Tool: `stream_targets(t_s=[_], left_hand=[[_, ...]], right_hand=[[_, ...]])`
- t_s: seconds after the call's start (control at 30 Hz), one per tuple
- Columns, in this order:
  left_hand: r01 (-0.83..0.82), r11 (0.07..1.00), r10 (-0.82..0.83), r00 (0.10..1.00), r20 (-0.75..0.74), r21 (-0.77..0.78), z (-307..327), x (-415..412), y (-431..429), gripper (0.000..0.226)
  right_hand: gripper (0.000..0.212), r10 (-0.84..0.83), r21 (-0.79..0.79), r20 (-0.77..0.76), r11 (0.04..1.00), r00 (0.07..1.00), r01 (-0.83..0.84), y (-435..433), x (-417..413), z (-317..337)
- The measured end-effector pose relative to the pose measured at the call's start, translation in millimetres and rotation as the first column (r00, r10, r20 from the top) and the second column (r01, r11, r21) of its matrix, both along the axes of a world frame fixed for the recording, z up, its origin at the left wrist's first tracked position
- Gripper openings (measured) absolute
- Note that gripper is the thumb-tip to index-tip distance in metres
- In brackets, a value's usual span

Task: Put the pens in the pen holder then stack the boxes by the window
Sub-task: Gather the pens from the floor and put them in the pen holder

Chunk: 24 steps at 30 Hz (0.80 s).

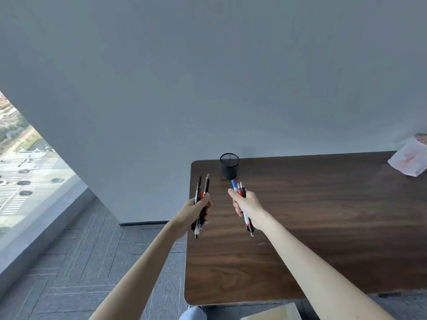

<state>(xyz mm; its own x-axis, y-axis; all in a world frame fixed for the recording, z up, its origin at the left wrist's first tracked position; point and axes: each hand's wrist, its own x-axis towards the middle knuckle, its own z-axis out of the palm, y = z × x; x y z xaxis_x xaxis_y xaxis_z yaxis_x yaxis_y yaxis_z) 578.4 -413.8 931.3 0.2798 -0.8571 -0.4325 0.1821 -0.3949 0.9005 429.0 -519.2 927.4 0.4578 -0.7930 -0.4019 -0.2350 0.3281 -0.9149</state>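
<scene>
Two hands grip pens: left hand [196,210] perhaps three dark pens [202,192], right hand [246,204] a mixed bunch [239,189]. Pen holder [229,166] stands near the table's [323,215] far left corner.

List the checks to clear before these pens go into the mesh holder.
1. Left hand grips its bundle of mostly black pens firmly: ok.
2. Right hand grips its bundle of blue-capped, red and black pens: ok.
3. Black cylindrical mesh pen holder stands upright on the dark wooden table: ok.
4. Holder's mouth open, nothing sticking out: ok.
5. Tabletop between hands and holder free of obstacles: ok.
6. Boxes located for stacking: cannot tell; only a pale corner shows at the bottom edge.
</scene>
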Motion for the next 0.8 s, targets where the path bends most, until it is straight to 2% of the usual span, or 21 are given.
stream_targets(t_s=[0.13, 0.37, 0.53, 0.67, 0.8], left_hand=[[0.026, 1.0, -0.027, 0.999, -0.044, -0.011, -13.7, 44.2, -51.6, 0.029], [0.1, 0.995, -0.098, 0.99, -0.099, 0.021, -31.8, 113.8, -143.5, 0.027], [0.11, 0.994, -0.107, 0.981, -0.164, 0.014, -47.6, 134.5, -183.8, 0.028], [0.074, 0.997, -0.07, 0.976, -0.208, 0.012, -59.4, 148.2, -206.4, 0.029], [0.05, 0.999, -0.052, 0.977, -0.209, -0.015, -68.6, 160.2, -223.9, 0.028]], right_hand=[[0.031, -0.114, 0.02, 0.02, 0.993, 0.993, 0.113, -41.7, 47.6, -9.5], [0.041, -0.307, -0.001, -0.077, 0.951, 0.948, 0.308, -106.9, 111.5, -23.5], [0.04, -0.479, 0.043, -0.005, 0.877, 0.878, 0.479, -146.0, 136.0, -32.4], [0.044, -0.565, 0.004, 0.006, 0.825, 0.825, 0.565, -180.9, 160.1, -34.5], [0.043, -0.642, 0.057, 0.154, 0.764, 0.751, 0.642, -224.2, 185.5, -42.9]])
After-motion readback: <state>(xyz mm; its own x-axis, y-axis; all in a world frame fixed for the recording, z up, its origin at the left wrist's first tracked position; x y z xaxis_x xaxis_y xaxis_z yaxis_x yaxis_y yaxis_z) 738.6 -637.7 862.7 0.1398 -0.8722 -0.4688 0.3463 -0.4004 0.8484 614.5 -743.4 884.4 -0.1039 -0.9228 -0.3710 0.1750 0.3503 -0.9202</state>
